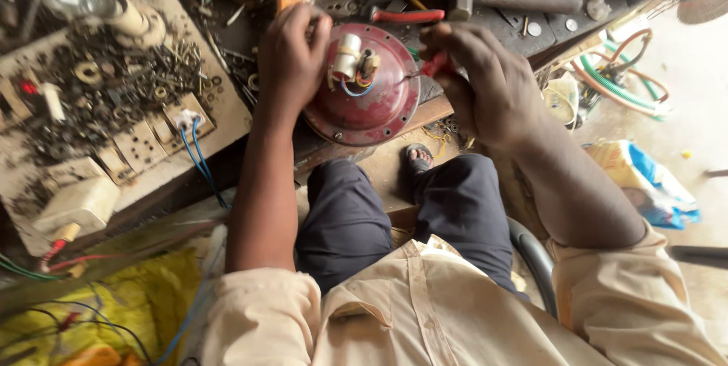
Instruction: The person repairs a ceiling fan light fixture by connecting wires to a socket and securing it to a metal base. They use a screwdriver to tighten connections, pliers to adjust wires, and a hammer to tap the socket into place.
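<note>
So the person's left hand (292, 55) is curled over the rim of a round dark-red motor housing (364, 97) sitting at the workbench (485, 21) edge, above their knees. Meanwhile the right hand (478, 78) is pinched shut on a small red-handled tool (434, 65) at the housing's right side, near the white capacitor (347, 55) and wires; red pliers (402, 3) lie just behind.

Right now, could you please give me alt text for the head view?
A seated person's left hand steadies a round red motor housing on a cluttered workbench, while the right hand holds a small red-handled tool against it. Red-handled pliers lie behind.
</note>
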